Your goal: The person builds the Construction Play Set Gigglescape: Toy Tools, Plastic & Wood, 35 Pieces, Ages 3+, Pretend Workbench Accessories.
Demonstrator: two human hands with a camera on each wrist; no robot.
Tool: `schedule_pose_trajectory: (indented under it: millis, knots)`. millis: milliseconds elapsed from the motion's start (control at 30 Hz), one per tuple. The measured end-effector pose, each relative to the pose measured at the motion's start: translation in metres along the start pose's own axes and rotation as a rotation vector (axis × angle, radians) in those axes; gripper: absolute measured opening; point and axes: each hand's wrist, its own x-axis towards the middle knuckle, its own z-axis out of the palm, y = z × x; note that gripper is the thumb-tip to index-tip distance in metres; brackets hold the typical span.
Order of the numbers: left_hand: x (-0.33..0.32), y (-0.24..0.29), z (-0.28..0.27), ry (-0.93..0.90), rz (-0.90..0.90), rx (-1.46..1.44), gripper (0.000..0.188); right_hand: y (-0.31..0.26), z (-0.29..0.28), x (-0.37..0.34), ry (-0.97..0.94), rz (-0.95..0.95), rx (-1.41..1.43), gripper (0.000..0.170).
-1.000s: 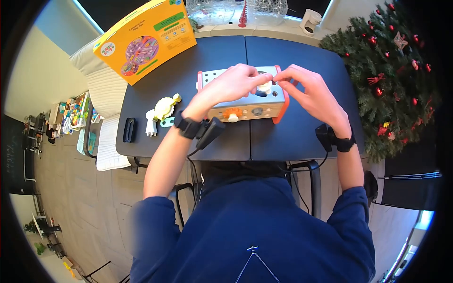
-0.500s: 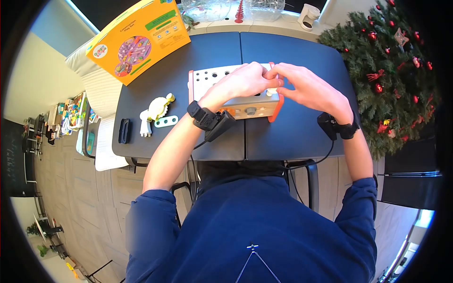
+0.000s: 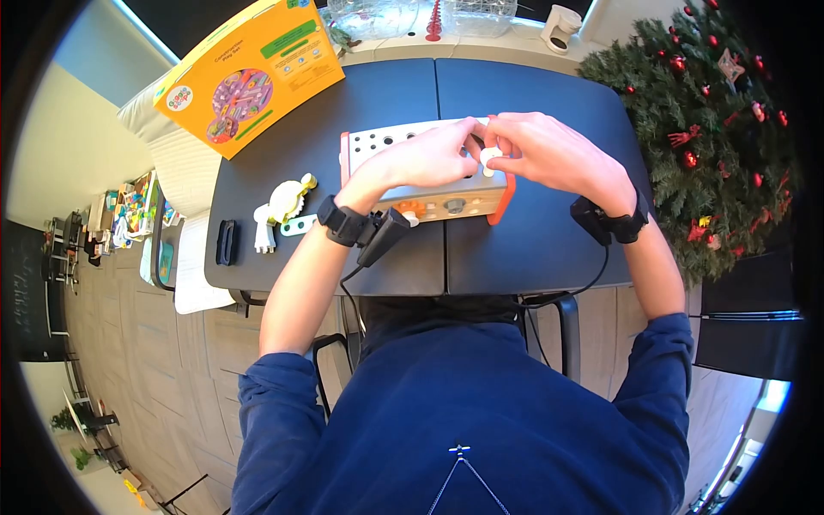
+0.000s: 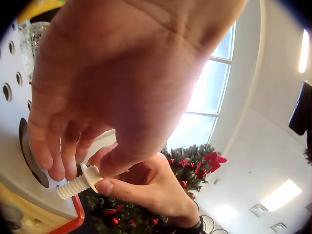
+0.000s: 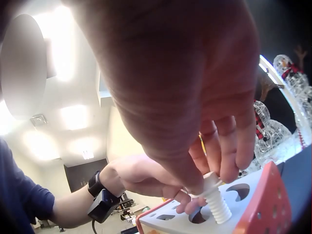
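My right hand (image 3: pixel 554 154) pinches the head of a white plastic toy screw (image 5: pixel 217 204) between thumb and fingers. In the left wrist view the screw (image 4: pixel 73 188) has its ridged shaft pointing away from the right fingertips. It stands over the right end of a toy workbench (image 3: pixel 369 148) with a pale holed top, wooden front and red end panels. My left hand (image 3: pixel 429 159) hovers over the bench top beside the screw, its fingers loosely bent and holding nothing. It hides much of the top in the head view.
Left of the bench lie a yellow-green toothed toy (image 3: pixel 287 199), a white toy piece (image 3: pixel 264 232) and a green holed strip (image 3: pixel 298 225). A black tray (image 3: pixel 227 242) is near the table's left edge. Behind stands a yellow box (image 3: pixel 249 77); a decorated tree (image 3: pixel 712 146) is right of the table.
My right hand has moved in from the right and taken the screw's head in a pinch. The left hand, close against the right half a second ago, has drawn slightly left.
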Motion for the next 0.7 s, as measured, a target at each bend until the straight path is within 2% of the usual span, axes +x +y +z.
schedule_pose_trajectory:
  millis: [100, 200, 267, 300, 400, 500, 667, 700]
  knots:
    - [-0.01, 0.013, 0.015, 0.044, -0.005, -0.081, 0.052, 0.004, 0.01, 0.007, 0.035, 0.075, -0.093, 0.027]
    - [-0.001, 0.001, 0.037, 0.189, 0.019, -0.028, 0.065, 0.001, 0.019, 0.012, 0.067, 0.1, -0.218, 0.03]
    - [0.002, -0.003, 0.048, 0.326, 0.091, 0.028, 0.075, -0.006, 0.016, 0.016, -0.041, 0.184, -0.338, 0.031]
    - [0.002, -0.006, 0.049, 0.304, 0.057, 0.0, 0.076, -0.008, 0.015, 0.017, -0.095, 0.226, -0.399, 0.032]
    - [0.0, -0.001, 0.043, 0.26, -0.004, -0.065, 0.078, -0.005, 0.015, 0.005, 0.122, 0.031, -0.316, 0.028]
    - [-0.005, -0.002, 0.042, 0.247, 0.003, -0.122, 0.083, 0.004, 0.013, -0.001, 0.153, -0.15, -0.03, 0.024]
    - [-0.004, -0.004, 0.04, 0.18, -0.03, -0.182, 0.09, 0.008, 0.015, 0.005, 0.034, -0.1, 0.0, 0.023]
    - [-0.002, -0.008, 0.043, 0.221, 0.02, -0.16, 0.091, 0.006, 0.015, 0.008, 0.029, -0.082, -0.014, 0.023]
